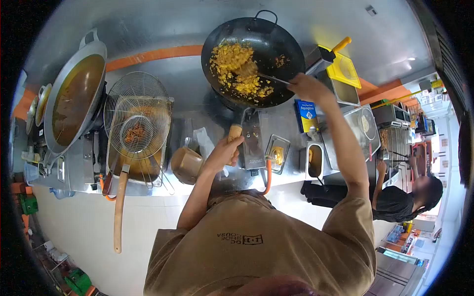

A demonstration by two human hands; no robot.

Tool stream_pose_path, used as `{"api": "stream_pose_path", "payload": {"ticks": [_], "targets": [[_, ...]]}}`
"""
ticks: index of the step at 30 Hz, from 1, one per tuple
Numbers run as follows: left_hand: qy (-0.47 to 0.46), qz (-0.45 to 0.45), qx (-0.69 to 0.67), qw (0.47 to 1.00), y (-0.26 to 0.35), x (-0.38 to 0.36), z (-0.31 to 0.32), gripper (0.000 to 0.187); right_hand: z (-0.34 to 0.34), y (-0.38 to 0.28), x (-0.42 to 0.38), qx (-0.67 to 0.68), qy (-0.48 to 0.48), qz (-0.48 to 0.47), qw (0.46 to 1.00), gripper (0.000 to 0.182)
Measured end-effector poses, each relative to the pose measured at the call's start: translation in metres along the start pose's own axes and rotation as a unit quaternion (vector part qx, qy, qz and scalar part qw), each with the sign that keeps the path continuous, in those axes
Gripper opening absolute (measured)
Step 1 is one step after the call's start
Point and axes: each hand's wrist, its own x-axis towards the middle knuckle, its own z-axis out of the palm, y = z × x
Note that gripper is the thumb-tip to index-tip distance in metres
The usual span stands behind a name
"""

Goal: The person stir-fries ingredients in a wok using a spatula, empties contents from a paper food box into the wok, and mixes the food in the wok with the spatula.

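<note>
Left hand: the left hand (224, 152) is clamped around the wooden handle (234, 132) of the round black wok (276, 37), low at the front edge of the steel cooktop (187, 79).
Right hand: the right hand (306, 88) is closed on the thin metal shaft of a ladle (256, 71), whose bowl end rests in the food.
Hands to each other: well apart, one at the wok's handle, the other at its right rim.
Wok: it sits on the burner, tilted toward the camera, with yellow fried rice (237, 69) heaped across its left and middle.
Left of the wok: a round wire-mesh skimmer with a long wooden handle (138, 123) lies over a steel pan; further left stands a large grey wok filled with brown liquid (74, 98).
Right of the wok: a blue carton (306, 116) stands just beside it, near small steel containers (314, 160) and a yellow lid (344, 69).
Other person: someone in a black shirt (395, 202) stands at the counter to the far right.
</note>
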Motion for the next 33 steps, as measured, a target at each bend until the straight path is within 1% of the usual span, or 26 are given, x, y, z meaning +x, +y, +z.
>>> {"api": "stream_pose_path", "payload": {"ticks": [1, 2, 3, 4, 5, 6, 7, 9, 10, 11, 13, 14, 15, 16, 17, 18, 19, 21, 23, 24, 26, 27, 28, 29, 31, 33], "targets": [[-0.007, 0.002, 0.003, 1.0, 0.001, 0.0, -0.002, 0.034, -0.025, -0.003, -0.011, -0.011, -0.065, -0.002, 0.998, 0.026], [-0.013, 0.003, 0.006, 1.0, 0.0, 0.0, -0.005, 0.036, 0.0, 0.035, -0.015, 0.02, -0.071, -0.033, 0.997, 0.024], [-0.01, 0.003, 0.001, 1.0, 0.002, -0.002, -0.006, 0.036, 0.009, 0.034, -0.008, 0.018, -0.074, -0.038, 0.996, 0.024], [-0.002, 0.002, 0.005, 1.0, 0.005, -0.003, -0.003, 0.036, 0.014, 0.032, -0.004, -0.109, -0.084, -0.135, 0.981, 0.024], [0.002, -0.003, 0.013, 1.0, 0.005, -0.005, -0.001, 0.036, 0.025, 0.03, -0.004, -0.228, -0.092, -0.224, 0.943, 0.024], [-0.002, -0.005, 0.015, 1.0, 0.003, -0.005, 0.0, 0.036, 0.068, 0.034, 0.023, -0.082, -0.061, -0.071, 0.992, 0.026], [-0.011, 0.0, 0.012, 1.0, 0.002, -0.003, -0.002, 0.035, 0.056, 0.016, 0.022, -0.082, -0.061, -0.067, 0.993, 0.026], [-0.02, 0.006, 0.015, 1.0, 0.003, -0.001, -0.002, 0.035, 0.016, -0.022, 0.018, 0.08, 0.021, 0.124, 0.989, 0.028], [-0.007, 0.002, 0.013, 1.0, 0.003, -0.002, -0.003, 0.035, 0.006, -0.004, 0.013, -0.038, 0.03, 0.002, 0.999, 0.029], [0.008, -0.002, 0.006, 1.0, 0.003, -0.003, -0.004, 0.035, -0.003, 0.013, -0.001, -0.039, 0.03, -0.002, 0.999, 0.029], [0.006, 0.004, -0.002, 1.0, 0.004, -0.004, -0.012, 0.035, -0.057, 0.012, -0.037, -0.022, -0.122, 0.032, 0.992, 0.031], [-0.001, 0.008, -0.006, 1.0, 0.004, -0.004, -0.014, 0.035, -0.042, 0.029, -0.026, -0.026, -0.123, 0.024, 0.992, 0.031], [0.003, 0.009, -0.01, 1.0, 0.004, -0.004, -0.015, 0.035, -0.009, 0.05, -0.008, -0.11, -0.108, -0.124, 0.98, 0.031], [0.018, 0.025, 0.028, 0.999, 0.005, -0.003, -0.015, 0.036, 0.017, 0.061, 0.001, -0.188, -0.091, -0.266, 0.941, 0.031], [0.031, 0.041, 0.064, 0.997, 0.004, -0.003, -0.012, 0.036, 0.029, 0.052, 0.007, -0.188, -0.092, -0.268, 0.94, 0.031], [0.033, 0.042, 0.062, 0.997, 0.004, -0.005, -0.011, 0.036, 0.038, 0.03, 0.017, -0.034, -0.023, -0.114, 0.993, 0.03], [0.047, 0.033, 0.101, 0.993, 0.009, -0.008, -0.014, 0.039, 0.04, 0.016, 0.025, 0.123, 0.05, 0.045, 0.99, 0.03], [0.068, 0.026, 0.138, 0.988, 0.032, -0.023, -0.016, 0.043, 0.012, 0.021, 0.015, 0.077, 0.077, 0.026, 0.994, 0.028], [0.134, -0.022, 0.248, 0.959, 0.064, -0.051, -0.016, 0.052, -0.027, 0.052, -0.001, -0.021, 0.089, 0.038, 0.995, 0.028], [0.146, -0.024, 0.242, 0.959, 0.065, -0.054, -0.024, 0.052, -0.047, 0.068, -0.009, -0.044, 0.1, 0.036, 0.993, 0.028], [0.183, 0.138, 0.295, 0.928, 0.07, -0.06, -0.041, 0.054, -0.06, 0.1, -0.003, -0.067, 0.116, 0.022, 0.991, 0.028], [0.192, 0.138, 0.293, 0.926, 0.082, -0.066, -0.041, 0.054, -0.059, 0.115, 0.01, -0.1, 0.091, 0.054, 0.989, 0.027], [0.194, 0.093, 0.316, 0.924, 0.102, -0.077, -0.038, 0.054, -0.055, 0.127, 0.025, -0.134, 0.067, 0.088, 0.985, 0.026], [0.194, 0.047, 0.336, 0.92, 0.116, -0.084, -0.035, 0.054, -0.034, 0.136, 0.051, -0.133, 0.069, 0.084, 0.985, 0.026], [0.192, 0.016, 0.363, 0.911, 0.132, -0.084, -0.039, 0.053, 0.017, 0.153, 0.103, 0.017, 0.052, -0.055, 0.997, 0.026], [0.196, -0.015, 0.39, 0.9, 0.145, -0.082, -0.046, 0.051, 0.011, 0.154, 0.111, 0.042, 0.078, -0.088, 0.992, 0.027]]}}
